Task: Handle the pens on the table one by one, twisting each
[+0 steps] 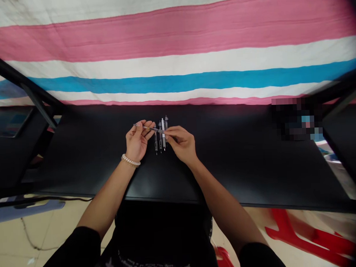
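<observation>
Over the black table, a slim pen refill with a dark grip part (150,128) stretches between my two hands. My left hand (137,140), palm up with a beaded bracelet at the wrist, pinches its left end between thumb and forefinger. The right end is gripped by the fingertips of my right hand (182,143); those fingertips partly hide it. Right under the hands several pens lie side by side: grey ones (160,138) and a white one (163,134). My right hand overlaps the rightmost pens.
The black table (240,158) reaches to a striped cloth (174,36) hanging behind it. Black metal frame bars (38,101) rise at the left and right. A blurred-out item (297,121) sits at the right. Red plastic stools (310,238) stand below the front edge.
</observation>
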Action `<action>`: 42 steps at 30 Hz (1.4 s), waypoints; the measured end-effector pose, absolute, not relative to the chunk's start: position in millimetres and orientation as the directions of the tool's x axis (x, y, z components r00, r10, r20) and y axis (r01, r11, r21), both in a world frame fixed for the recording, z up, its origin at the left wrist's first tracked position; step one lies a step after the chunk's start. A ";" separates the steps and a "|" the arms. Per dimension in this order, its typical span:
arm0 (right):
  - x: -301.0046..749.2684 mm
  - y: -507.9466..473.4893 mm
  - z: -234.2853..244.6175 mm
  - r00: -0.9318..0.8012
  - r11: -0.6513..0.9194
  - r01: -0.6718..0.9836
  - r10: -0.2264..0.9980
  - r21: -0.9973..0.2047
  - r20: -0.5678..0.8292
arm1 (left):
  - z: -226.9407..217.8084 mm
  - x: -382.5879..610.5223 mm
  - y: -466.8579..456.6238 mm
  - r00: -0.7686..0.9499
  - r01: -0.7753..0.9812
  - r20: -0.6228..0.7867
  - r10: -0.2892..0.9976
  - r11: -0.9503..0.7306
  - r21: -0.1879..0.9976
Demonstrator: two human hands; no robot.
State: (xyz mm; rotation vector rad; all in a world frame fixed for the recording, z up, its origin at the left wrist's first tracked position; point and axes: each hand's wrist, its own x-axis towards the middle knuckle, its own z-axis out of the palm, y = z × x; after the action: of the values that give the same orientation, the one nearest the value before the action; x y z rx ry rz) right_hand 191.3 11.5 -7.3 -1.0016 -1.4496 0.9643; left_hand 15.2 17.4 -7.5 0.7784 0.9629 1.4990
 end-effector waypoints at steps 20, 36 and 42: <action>190.5 10.3 -11.2 0.026 0.337 0.072 0.940 -0.939 0.339 | 4.7 10.6 22.1 -0.307 -0.612 -0.163 0.938 -0.064 0.788; 186.0 4.7 -12.1 -0.126 0.200 0.115 0.975 -0.973 0.185 | 0.4 20.3 18.5 -0.211 -0.624 -0.195 0.958 0.022 0.781; 187.6 5.8 -13.2 -0.088 0.197 0.061 0.978 -0.978 0.191 | 2.4 21.4 18.0 -0.203 -0.648 -0.188 0.961 0.012 0.762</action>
State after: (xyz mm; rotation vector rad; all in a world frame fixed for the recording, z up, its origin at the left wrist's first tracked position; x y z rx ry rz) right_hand 187.6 5.8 -13.2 -1.0721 -1.4067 1.0875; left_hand 21.4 18.0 2.4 0.4711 0.8944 1.5614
